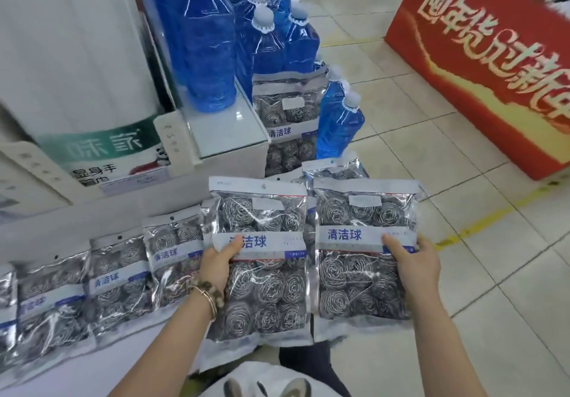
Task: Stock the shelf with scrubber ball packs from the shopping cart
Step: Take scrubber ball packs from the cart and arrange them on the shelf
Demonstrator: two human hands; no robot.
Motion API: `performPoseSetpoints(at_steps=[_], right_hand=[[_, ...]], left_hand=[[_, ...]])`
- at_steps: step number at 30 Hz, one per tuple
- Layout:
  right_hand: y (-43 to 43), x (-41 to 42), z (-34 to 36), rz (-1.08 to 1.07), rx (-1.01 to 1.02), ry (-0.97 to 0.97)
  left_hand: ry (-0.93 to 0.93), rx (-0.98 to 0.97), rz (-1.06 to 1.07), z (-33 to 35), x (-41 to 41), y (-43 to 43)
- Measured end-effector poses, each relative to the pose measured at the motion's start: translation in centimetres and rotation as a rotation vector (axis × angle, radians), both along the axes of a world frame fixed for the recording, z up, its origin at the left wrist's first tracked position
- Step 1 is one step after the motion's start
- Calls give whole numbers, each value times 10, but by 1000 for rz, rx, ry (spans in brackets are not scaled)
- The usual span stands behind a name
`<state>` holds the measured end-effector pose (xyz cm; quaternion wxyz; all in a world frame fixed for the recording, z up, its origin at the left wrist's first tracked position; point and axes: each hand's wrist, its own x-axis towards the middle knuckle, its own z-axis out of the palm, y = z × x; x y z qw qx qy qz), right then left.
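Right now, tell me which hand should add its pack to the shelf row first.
Left, probably. The left hand holds the left pack right beside the shelf row's end pack; the right hand holds the right pack farther out, toward the aisle.

The left pack (268,288) in the left hand (216,264) and the right pack (354,273) in the right hand (413,264) are glossy clear over silver-grey spiral balls, each crossed by a white band with blue characters. Beyond the hands, the bottles (206,51) are deep blue with white caps. Beyond the right hand, the box (481,66) is red with pale gold lettering.
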<state>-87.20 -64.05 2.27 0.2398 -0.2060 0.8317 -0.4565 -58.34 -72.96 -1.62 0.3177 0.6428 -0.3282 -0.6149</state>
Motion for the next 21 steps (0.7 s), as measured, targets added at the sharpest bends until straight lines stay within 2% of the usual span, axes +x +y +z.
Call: performPoseSetpoints(at_steps=[10, 13, 16, 21], right_hand=[[-121, -129, -12, 273, 119, -38], [-148, -148, -19, 357, 143, -38], [-167, -157, -30, 418, 170, -44], [-185, -159, -57, 469, 236, -98]], left_hand=[[-28, 124, 258, -27, -103, -41], [-70, 170, 323, -36, -120, -46], [-28, 193, 382, -43, -132, -53], [-51, 231, 398, -51, -147, -66]])
